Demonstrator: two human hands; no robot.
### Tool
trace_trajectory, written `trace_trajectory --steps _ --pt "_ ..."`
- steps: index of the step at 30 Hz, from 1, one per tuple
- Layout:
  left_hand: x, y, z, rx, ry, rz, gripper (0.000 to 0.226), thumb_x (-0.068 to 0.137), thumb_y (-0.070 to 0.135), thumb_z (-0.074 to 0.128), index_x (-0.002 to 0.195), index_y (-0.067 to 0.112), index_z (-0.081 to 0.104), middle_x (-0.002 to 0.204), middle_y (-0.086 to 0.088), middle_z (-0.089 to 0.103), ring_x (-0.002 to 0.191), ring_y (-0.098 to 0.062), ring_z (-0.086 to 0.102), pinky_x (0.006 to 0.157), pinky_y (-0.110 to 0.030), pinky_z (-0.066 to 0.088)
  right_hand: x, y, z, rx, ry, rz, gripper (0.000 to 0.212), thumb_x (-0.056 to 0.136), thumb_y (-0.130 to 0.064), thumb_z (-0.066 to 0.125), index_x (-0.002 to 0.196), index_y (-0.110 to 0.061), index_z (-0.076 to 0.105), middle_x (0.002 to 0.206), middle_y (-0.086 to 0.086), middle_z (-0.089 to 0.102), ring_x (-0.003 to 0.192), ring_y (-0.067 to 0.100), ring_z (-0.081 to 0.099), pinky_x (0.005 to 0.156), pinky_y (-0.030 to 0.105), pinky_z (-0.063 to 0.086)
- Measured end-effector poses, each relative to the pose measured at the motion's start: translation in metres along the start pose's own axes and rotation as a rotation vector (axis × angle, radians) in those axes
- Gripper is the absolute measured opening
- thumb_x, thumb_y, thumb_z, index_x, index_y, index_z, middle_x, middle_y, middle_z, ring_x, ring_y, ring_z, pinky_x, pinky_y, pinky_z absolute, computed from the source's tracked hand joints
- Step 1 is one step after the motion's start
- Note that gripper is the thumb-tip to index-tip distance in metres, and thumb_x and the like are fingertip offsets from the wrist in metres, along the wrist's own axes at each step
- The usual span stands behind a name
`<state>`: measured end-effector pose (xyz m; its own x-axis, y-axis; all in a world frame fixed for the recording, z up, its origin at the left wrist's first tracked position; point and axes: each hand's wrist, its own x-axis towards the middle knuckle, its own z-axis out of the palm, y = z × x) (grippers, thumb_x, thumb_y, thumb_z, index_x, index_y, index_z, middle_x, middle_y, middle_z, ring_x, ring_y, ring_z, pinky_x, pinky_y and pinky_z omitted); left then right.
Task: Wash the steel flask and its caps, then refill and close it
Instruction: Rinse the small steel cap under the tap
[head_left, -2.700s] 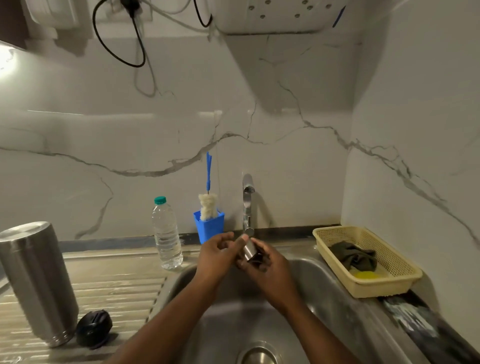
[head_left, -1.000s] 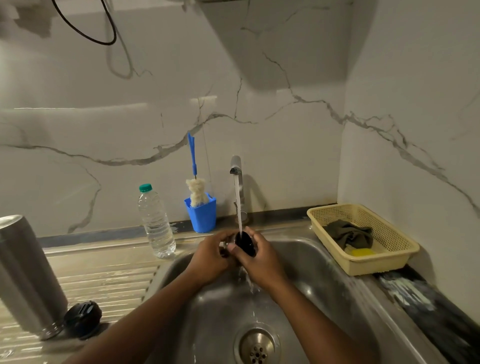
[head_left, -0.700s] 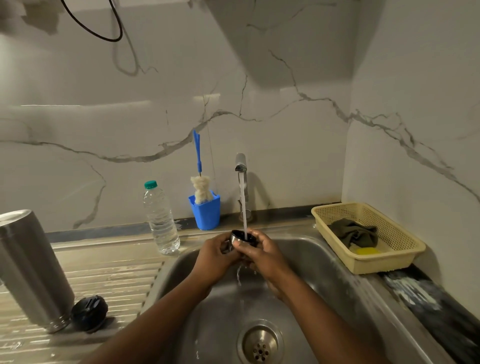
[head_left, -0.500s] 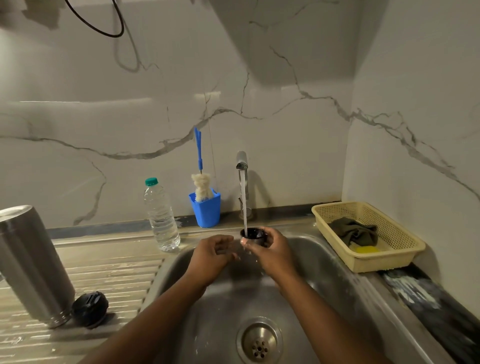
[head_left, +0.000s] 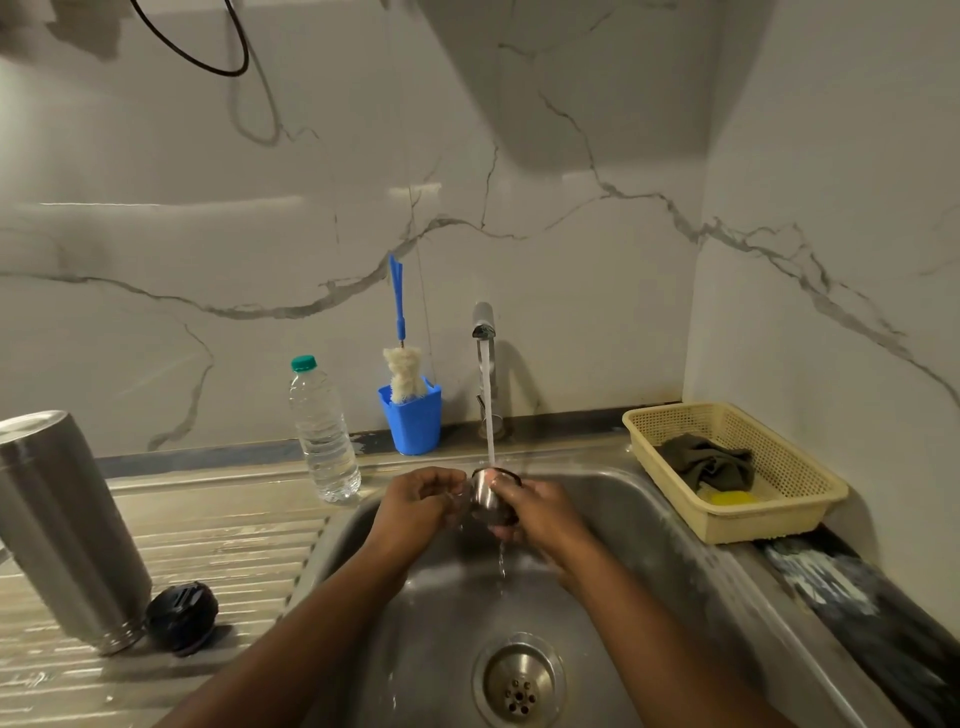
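Over the sink (head_left: 649, 545), my right hand (head_left: 540, 512) grips a small steel cup cap (head_left: 485, 493), mouth up, under the running tap (head_left: 483, 322). The water stream falls into the cap and spills down. My left hand (head_left: 421, 501) is at the cap's left side, fingers curled against it. The steel flask (head_left: 62, 525) stands upside down on the drainboard at the far left. Beside its base lies the black inner cap (head_left: 182, 616).
A clear plastic water bottle (head_left: 323, 436) with a green lid stands behind the sink's left corner. A blue cup (head_left: 413, 421) holds a bottle brush. At the right, a yellow basket (head_left: 779, 514) holds a dark cloth and a yellow sponge. The drain (head_left: 519, 683) is below.
My left hand has come back to the cap after drawing away from it. The cap now shows its steel side, and water spills from it.
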<state>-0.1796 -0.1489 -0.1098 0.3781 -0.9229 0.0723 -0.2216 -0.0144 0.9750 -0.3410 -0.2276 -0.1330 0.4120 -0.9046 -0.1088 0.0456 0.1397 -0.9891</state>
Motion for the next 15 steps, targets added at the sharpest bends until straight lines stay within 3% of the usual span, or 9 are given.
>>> trace_trajectory --steps 3,7,10,13,15 --pt "0.0014 0.0020 0.0016 0.011 -0.019 0.003 0.026 0.099 -0.002 0.062 0.105 0.018 0.077 0.095 -0.008 0.081 0.092 -0.023 0.073 0.092 -0.044 0.061 -0.0029 -0.0041 0.0034 0.094 0.006 0.057 0.040 0.098 -0.048 0.067 0.117 -0.013 0.071 0.104 0.016 0.078 0.091 0.030 0.079 0.070 0.032 0.064" --pt "0.0011 0.0018 0.0056 0.062 -0.124 0.013 0.021 0.102 0.008 0.064 0.110 0.023 0.076 0.097 -0.003 0.081 0.090 -0.020 0.075 0.085 -0.036 0.061 -0.0031 0.0007 0.0044 0.088 -0.014 0.103 0.040 0.102 -0.050 0.058 0.121 -0.016 0.069 0.105 0.014 0.079 0.097 0.029 0.076 0.089 0.040 0.063" --pt "0.0010 0.0006 0.0083 0.080 -0.092 0.013 0.019 0.101 0.008 0.066 0.110 0.023 0.075 0.091 0.000 0.081 0.082 -0.014 0.075 0.076 -0.029 0.057 -0.0054 -0.0018 0.0036 0.151 -0.072 0.155 0.034 0.108 -0.042 0.050 0.122 -0.016 0.067 0.108 0.018 0.078 0.095 0.029 0.070 0.073 0.034 0.055" --pt "0.0028 -0.0041 0.0074 0.049 -0.038 -0.018 0.016 0.100 0.007 0.068 0.111 0.016 0.075 0.086 -0.003 0.081 0.078 -0.016 0.073 0.076 -0.031 0.060 -0.0072 -0.0039 0.0045 0.181 -0.085 0.152 0.031 0.106 -0.036 0.056 0.124 -0.013 0.065 0.112 0.017 0.076 0.091 0.024 0.070 0.064 0.027 0.055" --pt "0.0019 -0.0068 0.0064 -0.009 -0.011 -0.059 0.013 0.101 0.007 0.067 0.109 0.012 0.076 0.085 -0.007 0.080 0.080 -0.021 0.074 0.079 -0.034 0.063 -0.0067 -0.0006 0.0046 0.075 -0.085 0.109 0.030 0.099 -0.039 0.068 0.119 -0.017 0.068 0.108 0.011 0.077 0.089 0.019 0.070 0.071 0.028 0.058"
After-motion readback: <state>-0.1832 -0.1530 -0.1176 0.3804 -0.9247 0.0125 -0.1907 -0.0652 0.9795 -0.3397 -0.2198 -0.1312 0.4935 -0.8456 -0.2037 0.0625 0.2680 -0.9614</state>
